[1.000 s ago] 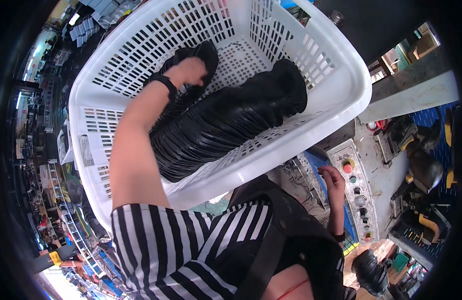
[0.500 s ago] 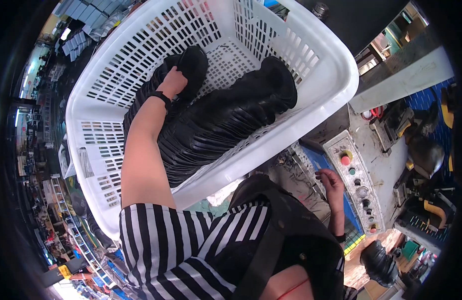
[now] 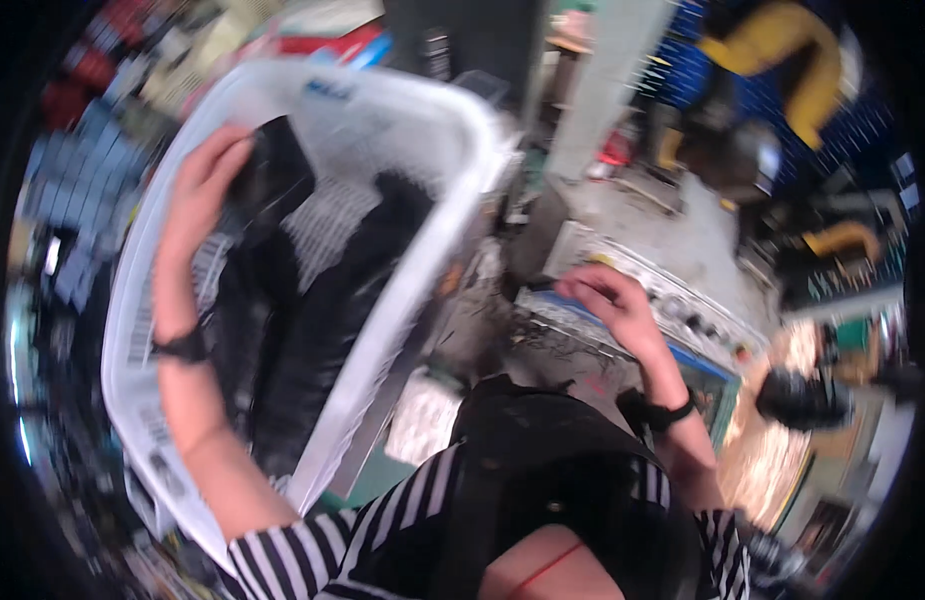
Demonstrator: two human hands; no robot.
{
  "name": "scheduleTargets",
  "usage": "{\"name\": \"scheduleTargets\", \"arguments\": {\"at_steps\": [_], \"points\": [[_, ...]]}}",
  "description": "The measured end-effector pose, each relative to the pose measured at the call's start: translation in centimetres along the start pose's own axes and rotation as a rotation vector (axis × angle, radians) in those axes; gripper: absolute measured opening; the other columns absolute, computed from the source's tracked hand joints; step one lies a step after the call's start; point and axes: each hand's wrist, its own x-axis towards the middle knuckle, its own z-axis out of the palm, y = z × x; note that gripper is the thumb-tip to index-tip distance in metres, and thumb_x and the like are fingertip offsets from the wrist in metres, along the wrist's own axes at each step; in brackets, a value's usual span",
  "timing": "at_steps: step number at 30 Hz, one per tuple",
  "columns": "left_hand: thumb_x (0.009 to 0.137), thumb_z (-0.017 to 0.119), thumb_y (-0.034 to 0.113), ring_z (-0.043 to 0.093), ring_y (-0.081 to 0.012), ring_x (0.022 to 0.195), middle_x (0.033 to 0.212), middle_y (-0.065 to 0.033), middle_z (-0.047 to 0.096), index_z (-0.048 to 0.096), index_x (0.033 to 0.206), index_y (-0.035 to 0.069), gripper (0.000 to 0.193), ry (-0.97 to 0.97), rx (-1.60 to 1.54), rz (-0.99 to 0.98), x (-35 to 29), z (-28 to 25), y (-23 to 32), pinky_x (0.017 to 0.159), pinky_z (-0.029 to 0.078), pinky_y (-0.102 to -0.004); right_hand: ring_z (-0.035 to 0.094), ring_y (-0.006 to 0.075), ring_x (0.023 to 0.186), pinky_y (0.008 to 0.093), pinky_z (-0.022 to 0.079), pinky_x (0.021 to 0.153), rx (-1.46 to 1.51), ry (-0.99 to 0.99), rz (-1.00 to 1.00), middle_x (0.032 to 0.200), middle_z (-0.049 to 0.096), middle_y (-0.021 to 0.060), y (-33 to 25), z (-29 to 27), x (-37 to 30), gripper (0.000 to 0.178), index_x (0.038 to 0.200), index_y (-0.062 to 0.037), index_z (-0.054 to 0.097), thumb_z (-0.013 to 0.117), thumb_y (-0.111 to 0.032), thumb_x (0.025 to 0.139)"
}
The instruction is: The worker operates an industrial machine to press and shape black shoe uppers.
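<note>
A white slotted plastic basket point(image 3: 447, 235) stands on my left, holding two long stacks of black, ribbed, rubber-like pieces. My left hand point(image 3: 204, 185) is inside its left side, fingers stretched and a little apart. The fingertips are beside the black end piece point(image 3: 272, 170) of the left stack; blur hides whether they touch it. The other black stack point(image 3: 327, 290) lies along the basket's right wall. My right hand point(image 3: 610, 300), fingers loosely bent and apart, hovers over the near edge of a machine's control panel point(image 3: 672, 305). Nothing can be made out in it.
Yellow curved parts point(image 3: 782, 60) stand by the machine at the upper right. A pale post point(image 3: 607, 90) rises behind the panel. Another black ribbed piece point(image 3: 807, 398) is at the right, near a brown board point(image 3: 772, 450). Blue-grey blocks point(image 3: 87, 190) are stacked far left.
My view has swung to the right and blurred. My left hand has come off the top of the left stack's end toward the basket's left wall. My right hand has moved farther over the panel.
</note>
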Motion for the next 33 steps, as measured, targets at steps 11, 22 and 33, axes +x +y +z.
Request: {"name": "scheduleTargets", "arguments": {"at_steps": [11,22,33], "points": [[0.088,0.054,0.013,0.05,-0.0048,0.074,0.079,0.0009,0.057,0.057,0.096,-0.001,0.016,-0.799,-0.533,0.229,0.8,18.5,29.2,0.065,0.042,-0.0219,0.059,0.0129,0.083,0.0261,0.046,0.078,0.106,0.176,-0.363,0.09,0.064,0.004,-5.6,-11.7,-11.4,0.024,0.101,-0.0002,0.06,0.065,-0.012,0.081],[0.087,0.057,0.022,0.057,-0.0097,0.087,0.095,-0.002,0.062,0.061,0.103,0.003,0.025,-0.393,-0.905,-0.019,9.9,28.6,32.6,0.079,0.045,-0.0238,0.05,0.0034,0.069,0.0196,0.043,0.063,0.485,0.467,-0.259,0.077,0.057,-0.0045,-4.8,-20.3,-5.4,0.02,0.092,-0.0043,0.061,0.067,-0.02,0.081],[0.089,0.055,0.022,0.059,-0.012,0.084,0.097,-0.0061,0.063,0.063,0.105,0.002,0.026,-0.193,-0.916,-0.026,19.3,34.3,30.3,0.074,0.049,-0.0247,0.058,0.0104,0.065,0.0225,0.047,0.062,0.844,0.519,-0.188,0.077,0.064,0.0037,-2.1,-24.0,5.2,0.023,0.088,0.0,0.063,0.07,-0.02,0.078]]}}
